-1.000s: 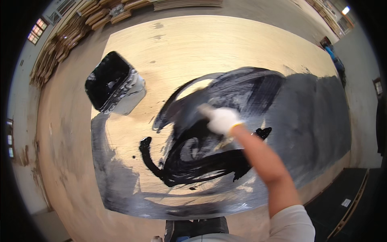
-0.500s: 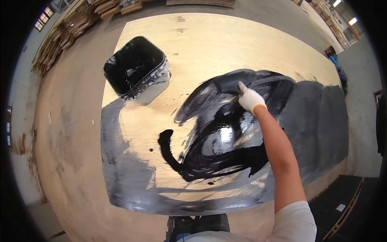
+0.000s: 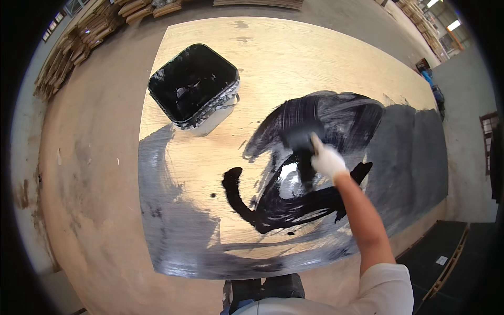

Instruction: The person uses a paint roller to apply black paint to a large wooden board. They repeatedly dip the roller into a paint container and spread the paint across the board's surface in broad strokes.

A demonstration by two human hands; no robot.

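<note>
In the head view, the right hand (image 3: 328,163), in a white glove, is right of centre in the frame, with its bare forearm (image 3: 365,220) rising from a pale sleeve (image 3: 386,286) at the lower right. Its grip is closed on a dark, flat spreading tool (image 3: 299,137), one finger laid along it; the tool is blurred and its handle mostly hidden. The tool lies near the centre of the frame, against the black-smeared part of a large pale wooden board (image 3: 278,58). The left hand is out of view, so its grip cannot be told.

Below the tool, thick black paint (image 3: 312,202) shines with a white glare, and a curved black streak (image 3: 239,197) reaches off to its left. A dark grey coat (image 3: 407,152) covers the right end of the board, and a thinner one runs along the left and lower edges. A square bucket (image 3: 216,119), black inside and paint-smeared on its pale wall, stands on the board at the upper left.

Stacked planks (image 3: 68,58) line the upper left rim of the frame; dark panels (image 3: 430,249) lie at the lower right.
</note>
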